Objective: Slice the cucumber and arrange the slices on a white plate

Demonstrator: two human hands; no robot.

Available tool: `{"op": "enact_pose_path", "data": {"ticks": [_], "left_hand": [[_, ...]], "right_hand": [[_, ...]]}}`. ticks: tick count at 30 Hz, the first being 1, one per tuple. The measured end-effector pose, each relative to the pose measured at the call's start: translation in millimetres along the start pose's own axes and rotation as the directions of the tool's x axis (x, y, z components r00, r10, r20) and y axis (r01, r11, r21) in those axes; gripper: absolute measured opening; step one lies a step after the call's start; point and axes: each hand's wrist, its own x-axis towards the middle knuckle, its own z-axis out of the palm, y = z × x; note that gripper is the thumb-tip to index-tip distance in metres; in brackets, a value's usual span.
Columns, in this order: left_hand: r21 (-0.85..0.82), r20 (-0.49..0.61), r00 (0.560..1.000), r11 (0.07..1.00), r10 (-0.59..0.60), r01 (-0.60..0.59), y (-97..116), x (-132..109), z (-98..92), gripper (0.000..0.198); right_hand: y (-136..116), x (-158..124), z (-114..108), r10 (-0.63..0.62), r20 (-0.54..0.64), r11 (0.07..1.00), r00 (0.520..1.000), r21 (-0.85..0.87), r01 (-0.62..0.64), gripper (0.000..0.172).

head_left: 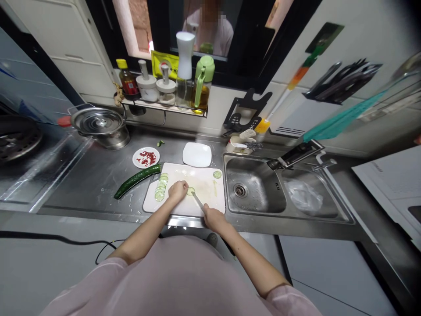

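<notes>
Head view: a cucumber slice [190,190] lies near the middle of a cutting board [205,173], the tip of a knife [198,202] at it, handle gripped in the right hand [215,218]. The left hand [178,191] curls beside the slice; whether it pinches it cannot be told. The board's right edge sits beside the sink [263,201]; counter [88,175] stretches left past a whole cucumber [135,181].

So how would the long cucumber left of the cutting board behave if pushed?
The long cucumber looks rounded, so it may roll, though its slight bend could check that. Its thick body suggests stiffness. Wet-looking spots on the counter might let it slide.
</notes>
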Motion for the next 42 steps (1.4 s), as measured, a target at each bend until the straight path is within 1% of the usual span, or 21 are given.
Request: {"op": "enact_pose_path", "data": {"ticks": [5,12,19,25,29,36,39,42], "left_hand": [[-0.013,-0.009,1.000,1.000,0.001,-0.001,0,-1,1.8,0.023],[-0.020,-0.009,1.000,1.000,0.016,-0.016,-1,0,3.5,0.022],[-0.027,-0.014,1.000,1.000,0.012,-0.013,-3,-1,5.7,0.022],[-0.034,-0.039,0.999,0.999,0.017,-0.019,-4,-5,7.2,0.024],[-0.035,-0.019,1.000,0.999,0.011,-0.011,-4,-4,6.5,0.021],[-0.045,-0.009,1.000,0.999,-0.002,0.001,-1,-4,4.7,0.022],[-0.052,-0.006,1.000,0.999,0.003,-0.003,0,-5,3.3,0.020],[-0.055,-0.013,1.000,0.998,0.008,-0.009,0,-5,2.3,0.020]], "right_hand": [[3,0,4,-0.003,0.000,1.000,1.000,-0.017,0.003,0.035],[-6,14,-4,-0.004,-0.011,1.000,1.000,-0.010,0.003,0.037],[-9,16,-6,0.009,0.000,1.000,1.000,-0.018,-0.009,0.039],[-14,17,-6,0.012,-0.005,0.999,1.000,-0.047,-0.013,0.041],[-9,12,-2,0.009,-0.011,0.999,1.000,-0.053,-0.009,0.040],[8,-2,10,0.000,-0.012,0.998,1.000,-0.060,-0.001,0.040],[8,-3,9,0.009,-0.008,0.998,1.000,-0.055,-0.009,0.040],[3,1,4,0.015,-0.002,0.998,1.000,-0.053,-0.015,0.039]]}}
